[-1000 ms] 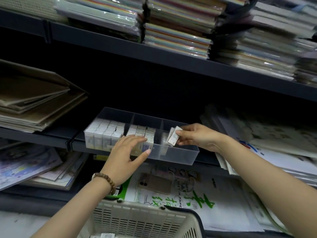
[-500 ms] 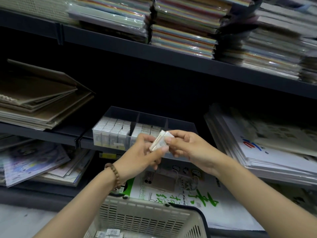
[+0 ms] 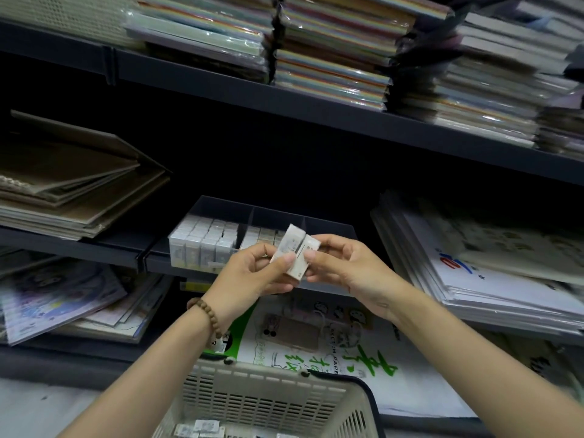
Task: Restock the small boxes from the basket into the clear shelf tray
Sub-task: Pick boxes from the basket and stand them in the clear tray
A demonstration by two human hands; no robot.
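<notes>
Two or three small white boxes point(image 3: 295, 251) are held together in front of the clear shelf tray point(image 3: 328, 225). My left hand point(image 3: 252, 275) pinches them from the left and my right hand point(image 3: 343, 263) pinches them from the right. The tray's left compartment holds rows of upright small boxes point(image 3: 205, 238), and its middle compartment holds more; the right compartment is hidden behind my hands. The white plastic basket point(image 3: 268, 403) sits below my arms, with a few small boxes point(image 3: 199, 428) lying on its bottom.
The tray stands on a dark metal shelf point(image 3: 94, 248) beside stacked brown sketchbooks point(image 3: 69, 191) on the left and paper pads point(image 3: 493, 257) on the right. Wrapped coloured paper stacks point(image 3: 331, 52) fill the shelf above. Sketch-paper packs point(image 3: 316, 343) lie on the lower shelf behind the basket.
My right hand drew the boxes back out of the tray's right compartment. My left hand left the middle compartment and joined it, and both now hold the boxes in front of the tray.
</notes>
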